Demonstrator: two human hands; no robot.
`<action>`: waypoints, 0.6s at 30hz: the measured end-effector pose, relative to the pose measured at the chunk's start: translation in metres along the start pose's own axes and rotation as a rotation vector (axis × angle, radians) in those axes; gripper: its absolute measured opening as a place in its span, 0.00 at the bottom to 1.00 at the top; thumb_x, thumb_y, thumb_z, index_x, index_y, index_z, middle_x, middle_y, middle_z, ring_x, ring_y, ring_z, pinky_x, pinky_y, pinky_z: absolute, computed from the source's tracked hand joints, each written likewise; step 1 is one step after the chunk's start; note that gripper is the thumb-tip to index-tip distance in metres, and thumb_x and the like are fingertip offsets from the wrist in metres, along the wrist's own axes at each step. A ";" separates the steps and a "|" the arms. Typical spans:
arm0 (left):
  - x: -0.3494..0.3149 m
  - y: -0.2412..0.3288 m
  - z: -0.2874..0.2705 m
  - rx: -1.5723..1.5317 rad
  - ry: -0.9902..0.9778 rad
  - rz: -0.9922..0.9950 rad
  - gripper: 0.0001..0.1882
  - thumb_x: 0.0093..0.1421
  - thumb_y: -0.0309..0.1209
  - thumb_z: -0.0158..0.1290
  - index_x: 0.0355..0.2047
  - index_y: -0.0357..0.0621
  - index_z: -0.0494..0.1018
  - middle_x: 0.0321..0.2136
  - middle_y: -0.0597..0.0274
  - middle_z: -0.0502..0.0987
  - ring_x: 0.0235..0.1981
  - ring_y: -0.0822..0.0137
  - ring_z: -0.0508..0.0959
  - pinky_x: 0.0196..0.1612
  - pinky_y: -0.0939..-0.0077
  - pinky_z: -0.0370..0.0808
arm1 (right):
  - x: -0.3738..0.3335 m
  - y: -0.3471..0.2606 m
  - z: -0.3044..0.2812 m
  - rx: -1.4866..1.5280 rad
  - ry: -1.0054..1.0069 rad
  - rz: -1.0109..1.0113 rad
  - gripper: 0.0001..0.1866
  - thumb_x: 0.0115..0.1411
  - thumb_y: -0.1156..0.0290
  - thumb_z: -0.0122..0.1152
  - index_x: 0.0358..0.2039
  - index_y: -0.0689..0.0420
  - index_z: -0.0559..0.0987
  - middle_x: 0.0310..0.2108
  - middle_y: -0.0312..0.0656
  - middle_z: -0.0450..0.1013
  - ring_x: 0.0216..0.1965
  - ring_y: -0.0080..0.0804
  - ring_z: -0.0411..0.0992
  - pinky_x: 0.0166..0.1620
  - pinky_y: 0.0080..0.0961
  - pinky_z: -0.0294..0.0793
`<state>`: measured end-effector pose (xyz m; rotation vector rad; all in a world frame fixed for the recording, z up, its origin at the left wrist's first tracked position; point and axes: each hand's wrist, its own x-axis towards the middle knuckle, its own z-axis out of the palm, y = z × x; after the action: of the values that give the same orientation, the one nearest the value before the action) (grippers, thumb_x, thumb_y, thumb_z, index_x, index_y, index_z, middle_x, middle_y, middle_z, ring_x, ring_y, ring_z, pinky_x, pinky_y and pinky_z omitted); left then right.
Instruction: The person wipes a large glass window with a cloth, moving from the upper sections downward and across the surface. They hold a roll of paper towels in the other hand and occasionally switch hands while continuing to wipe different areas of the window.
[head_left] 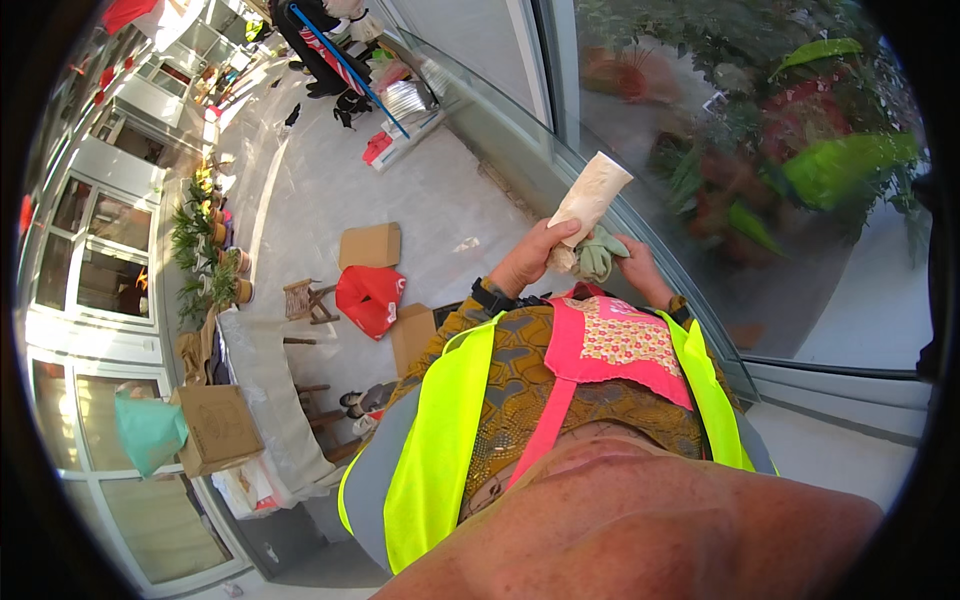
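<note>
In front of a glass pane, my left hand (532, 257) is closed around the lower part of a cream-coloured roll (594, 190), its thumb lying across it. The roll tilts up and to the right; I cannot tell whether it is paper or cloth. A crumpled grey-green cloth (600, 254) is bunched just below the roll, touching it. My right hand (643, 270) grips the cloth's right side, with some of its fingers hidden. Both hands are held close together, beyond the pink floral apron (625, 340) on my chest.
A glass panel (690, 265) runs close along my right, with plants reflected in it. On the floor to the left are a red bag (370, 300), a cardboard box (370, 246) and a small wooden stool (308, 301). A covered table (265, 390) stands further left beside another carton (218, 430).
</note>
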<state>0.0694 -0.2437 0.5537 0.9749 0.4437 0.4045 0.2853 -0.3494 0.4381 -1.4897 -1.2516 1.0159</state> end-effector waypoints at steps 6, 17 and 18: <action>-0.009 -0.004 -0.008 -0.042 0.155 0.042 0.24 0.64 0.47 0.54 0.48 0.38 0.74 0.35 0.65 0.77 0.33 0.75 0.75 0.37 0.81 0.72 | 0.003 0.007 -0.029 0.322 0.334 0.016 0.15 0.67 0.70 0.51 0.50 0.61 0.78 0.41 0.35 0.77 0.42 0.22 0.72 0.47 0.21 0.71; -0.016 0.007 -0.008 -0.049 0.241 0.176 0.27 0.67 0.49 0.48 0.51 0.36 0.70 0.46 0.50 0.78 0.28 0.77 0.73 0.32 0.82 0.73 | 0.001 -0.005 -0.038 0.877 0.032 0.109 0.30 0.69 0.51 0.53 0.65 0.55 0.65 0.61 0.37 0.66 0.60 0.26 0.65 0.62 0.30 0.65; -0.016 0.006 -0.008 -0.060 0.231 0.162 0.27 0.67 0.50 0.48 0.51 0.36 0.70 0.45 0.50 0.78 0.28 0.77 0.73 0.32 0.82 0.72 | -0.001 -0.011 -0.041 0.935 -0.009 0.159 0.31 0.68 0.51 0.54 0.65 0.55 0.64 0.62 0.37 0.65 0.60 0.26 0.65 0.62 0.31 0.65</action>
<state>0.0506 -0.2429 0.5579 0.9128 0.5596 0.6777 0.3220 -0.3546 0.4590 -0.8410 -0.5057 1.4408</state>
